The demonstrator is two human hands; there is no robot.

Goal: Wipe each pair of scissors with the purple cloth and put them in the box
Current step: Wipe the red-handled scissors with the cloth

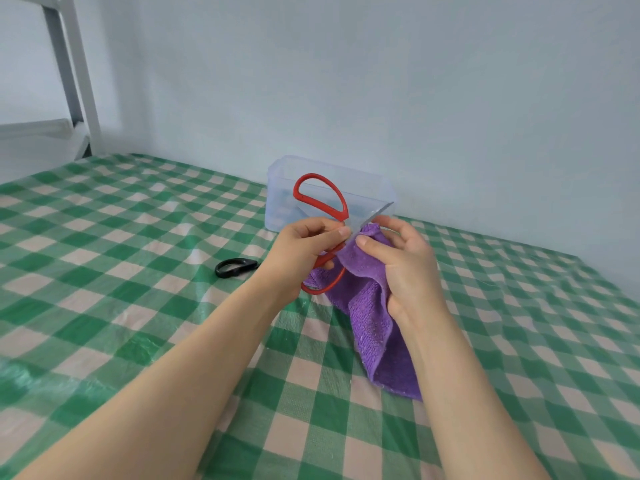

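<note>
In the middle of the frame the left hand [304, 251] grips the red scissors [343, 206] near the pivot, with one handle loop above the fingers and one below. The right hand [405, 268] pinches the purple cloth [370, 306] around a blade whose tip points to the upper right. The clear box [277, 209] stands just behind the hands near the wall, black scissors [235, 267] lie left of the left wrist, and the checked worktop [138, 237] spreads wide on both sides.
</note>
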